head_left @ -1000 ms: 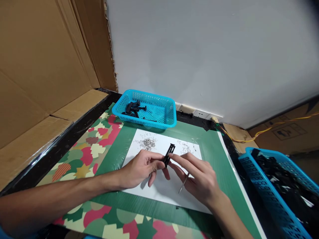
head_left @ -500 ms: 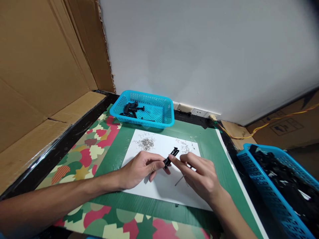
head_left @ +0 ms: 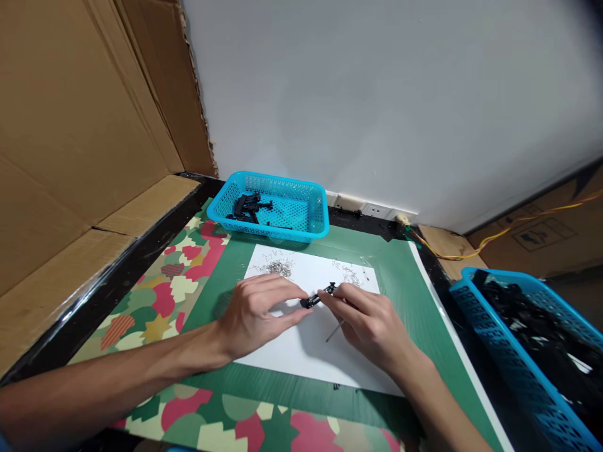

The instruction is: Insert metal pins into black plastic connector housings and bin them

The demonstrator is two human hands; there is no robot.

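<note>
The left hand (head_left: pixel 264 304) pinches the lower left end of a narrow, black, slotted plastic part (head_left: pixel 313 301) between the tips of its thumb and fingers, the hand making a rounded arch with its back upward. A second ago that hand lay turned more on its side, with fingertips showing beneath the part; now those fingers no longer show below it.

The black part has swung too: earlier it pointed steeply toward the tabletop's far edge, half a second ago it leaned over to the right, and now it lies flatter still, its flanged end beside the right hand (head_left: pixel 370 317). It is held above the middle of a white rectangular paper sheet (head_left: pixel 301 351).

The right hand is closed around a thin grey metal rod (head_left: pixel 335 331), which sticks out below toward the sheet's near edge, and its fingertips touch the black part. The rod was also in this hand in both earlier frames.

At the sheet's far left corner sits a heap of tiny silvery metal pieces (head_left: pixel 279 269), with a looser scatter (head_left: pixel 351 276) toward the far right corner. The blue perforated plastic basket (head_left: pixel 268 231) remains at the tabletop's far edge, with black plastic pieces (head_left: pixel 249 206) in its left half.
</note>
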